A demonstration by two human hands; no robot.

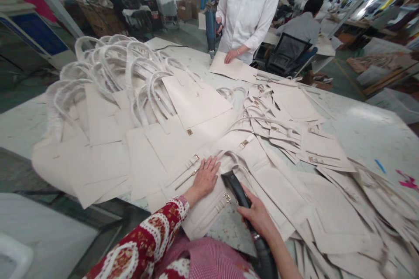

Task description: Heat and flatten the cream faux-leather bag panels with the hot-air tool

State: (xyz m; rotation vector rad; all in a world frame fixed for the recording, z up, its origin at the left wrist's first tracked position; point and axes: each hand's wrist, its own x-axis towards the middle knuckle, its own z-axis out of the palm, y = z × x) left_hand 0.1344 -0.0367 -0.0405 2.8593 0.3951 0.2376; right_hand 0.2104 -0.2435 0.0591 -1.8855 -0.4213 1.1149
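Item, your left hand (205,177): laid flat, palm down, fingers extended and holding nothing between them; pressed on a beige panel (214,200) at the near edge of the table (360,117). Sleeve red, patterned, with white lace-like trim.

Item, your right hand (257,213): wrapped around the body of a black handheld tool (240,192), its wide flat nozzle pointing up and left, just beside your left hand and over the panels. A ribbed black hose runs from its rear end toward you.

Item, the beige panel: lies under your left hand, directly in front of you; bears two strap-and-buckle fittings, the front buckle (226,198) near the tool, the rear buckle (196,157) beyond your fingers.

Item, to your left: a broad pile of beige pieces (104,157), many with arched handles (104,59) in whitish wrapping.

Item, to your right: a jumbled heap of buckled pieces (291,126); nearer you, overlapping flat panels (340,213). Past these, a blue scrap (380,166) and a pink scrap (407,179).

Item, across from you: a co-worker in a white shirt (248,4), one hand (231,55) resting on a pale sheet (225,67), the other at a blue-grey upright tool (211,30).
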